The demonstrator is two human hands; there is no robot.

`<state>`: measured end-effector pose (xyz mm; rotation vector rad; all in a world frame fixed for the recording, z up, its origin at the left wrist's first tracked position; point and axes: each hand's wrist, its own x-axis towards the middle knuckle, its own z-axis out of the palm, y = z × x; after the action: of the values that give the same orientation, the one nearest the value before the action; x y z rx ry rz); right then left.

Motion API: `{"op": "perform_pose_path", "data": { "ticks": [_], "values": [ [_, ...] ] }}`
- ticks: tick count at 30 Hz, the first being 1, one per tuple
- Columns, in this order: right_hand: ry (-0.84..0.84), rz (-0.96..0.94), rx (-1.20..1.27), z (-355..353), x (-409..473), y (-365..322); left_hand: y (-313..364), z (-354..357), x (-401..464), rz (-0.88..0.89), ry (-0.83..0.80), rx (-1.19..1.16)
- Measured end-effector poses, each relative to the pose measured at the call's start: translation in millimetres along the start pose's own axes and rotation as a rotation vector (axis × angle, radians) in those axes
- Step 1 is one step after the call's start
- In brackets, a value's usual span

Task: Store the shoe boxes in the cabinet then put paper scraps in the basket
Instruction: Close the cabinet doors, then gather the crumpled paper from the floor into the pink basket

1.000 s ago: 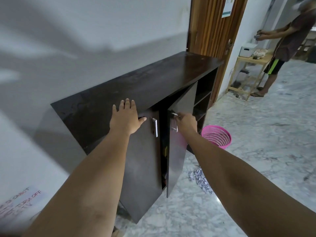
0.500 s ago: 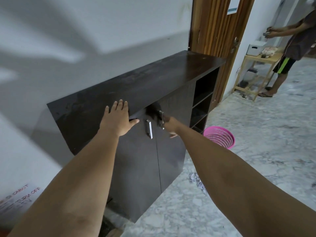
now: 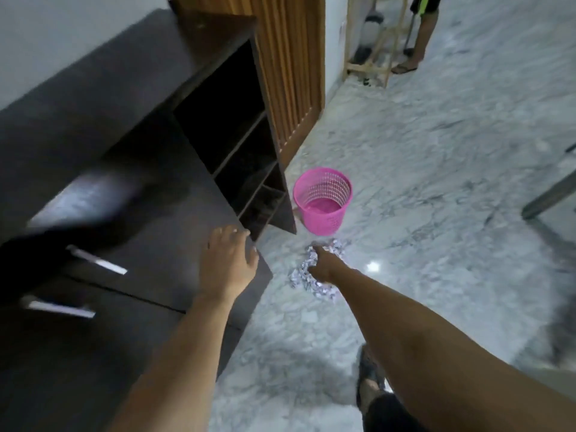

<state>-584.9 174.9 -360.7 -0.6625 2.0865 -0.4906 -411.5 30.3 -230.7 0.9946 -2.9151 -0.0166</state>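
The dark cabinet (image 3: 149, 194) fills the left, both doors closed, its silver handles (image 3: 98, 263) blurred. No shoe boxes show. My left hand (image 3: 229, 263) rests flat with spread fingers on the right door near its edge. A pile of crumpled paper scraps (image 3: 307, 277) lies on the marble floor just right of the cabinet. My right hand (image 3: 324, 265) reaches down into that pile, fingers curled among the scraps; its grip is hidden. The pink mesh basket (image 3: 322, 201) stands upright and holds nothing, beyond the scraps beside the cabinet's open shelves.
Open dark shelves (image 3: 237, 145) form the cabinet's right end. A slatted wooden door (image 3: 293, 73) stands behind. Another person's legs (image 3: 420, 35) and a wooden stand (image 3: 374, 42) are at the far back. A grey furniture leg (image 3: 551, 191) juts in at right. My foot (image 3: 369, 385) is below.
The right cabinet door went from ajar to closed. My view dropped toward the floor, my right hand left the handle and reached down into the scraps, and my left hand slid from the top onto the door.
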Motion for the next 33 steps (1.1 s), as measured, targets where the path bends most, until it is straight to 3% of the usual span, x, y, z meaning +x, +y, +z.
{"op": "perform_pose_path", "data": {
  "ticks": [4, 10, 16, 20, 24, 33],
  "values": [
    [0.049, 0.192, 0.017, -5, 54, 115, 65, 135, 19, -0.065, -0.404, -0.106],
    [0.042, 0.298, -0.060, 72, 203, 254, 93, 398, 48, 0.022, -0.706, -0.135],
    [0.095, 0.115, -0.232, 186, 438, 331, 57, 693, 138, 0.202, -0.645, -0.077],
    [0.161, 0.079, -0.429, 253, 542, 369, 27, 815, 196, 0.359, -0.629, -0.075],
    [0.300, 0.001, -0.510, 291, 597, 403, 9, 889, 232, 0.606, -0.596, -0.053],
    [0.562, -0.214, -0.463, 272, 603, 430, 36, 888, 243, 0.589, -0.368, -0.240]
  ]
}}
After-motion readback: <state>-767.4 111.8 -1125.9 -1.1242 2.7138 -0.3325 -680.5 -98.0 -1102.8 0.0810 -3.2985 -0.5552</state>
